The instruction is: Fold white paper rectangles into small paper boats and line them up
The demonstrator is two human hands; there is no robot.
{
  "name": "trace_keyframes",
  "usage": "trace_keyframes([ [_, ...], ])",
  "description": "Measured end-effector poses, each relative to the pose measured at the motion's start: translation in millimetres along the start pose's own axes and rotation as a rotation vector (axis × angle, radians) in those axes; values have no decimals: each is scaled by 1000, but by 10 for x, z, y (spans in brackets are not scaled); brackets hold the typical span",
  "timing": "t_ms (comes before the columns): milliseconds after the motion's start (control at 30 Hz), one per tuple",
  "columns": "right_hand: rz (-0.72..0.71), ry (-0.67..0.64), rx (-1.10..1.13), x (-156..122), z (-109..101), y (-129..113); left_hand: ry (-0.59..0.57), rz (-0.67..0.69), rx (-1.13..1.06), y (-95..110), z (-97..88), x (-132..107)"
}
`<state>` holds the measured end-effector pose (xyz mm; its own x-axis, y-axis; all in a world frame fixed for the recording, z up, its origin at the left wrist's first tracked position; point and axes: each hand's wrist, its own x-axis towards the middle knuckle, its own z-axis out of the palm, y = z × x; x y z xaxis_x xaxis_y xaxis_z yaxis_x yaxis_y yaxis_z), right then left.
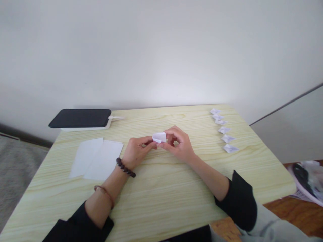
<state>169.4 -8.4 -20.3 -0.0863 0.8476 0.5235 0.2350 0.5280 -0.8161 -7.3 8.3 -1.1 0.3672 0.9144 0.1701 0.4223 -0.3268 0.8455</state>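
Near the middle of the table, a small folded piece of white paper [159, 137] is held up between both hands. My left hand [137, 149] pinches its left side between thumb and fingers. On the other side, my right hand [179, 143] grips the paper's right edge, thumb below and fingers behind. The paper has layered folds; its far side is hidden. Beyond my left wrist lie flat white paper sheets [104, 161], partly overlapping. Off to the right, several small folded paper boats [228, 138] stand in a row along the table's side.
The light wood-grain table [161, 201] meets a white wall [161, 53] at its back edge. A black phone [82, 118] rests on a white block at the back left, with a white cable [116, 118] plugged in. A basket [302, 191] with things in it sits below the table's right side.
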Motion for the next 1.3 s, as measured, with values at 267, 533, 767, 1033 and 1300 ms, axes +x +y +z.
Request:
trace_keyframes([
  [267, 10, 21, -36, -1, -6, 15, -7, -16, -60, -23, 11, 6],
  [533, 55, -2, -75, 18, -16, -12, 92, 0, -174, -95, 20, 1],
  [767, 229, -27, -40, 14, -15, -9, 117, -87, -288, -99, 23, 8],
  [1033, 319, 27, 93, 17, 2, -14, 167, -175, -340, -58, 15, 26],
  [1300, 336, 51, 74, 25, -5, -21, 161, -211, -330, -40, 8, 26],
])
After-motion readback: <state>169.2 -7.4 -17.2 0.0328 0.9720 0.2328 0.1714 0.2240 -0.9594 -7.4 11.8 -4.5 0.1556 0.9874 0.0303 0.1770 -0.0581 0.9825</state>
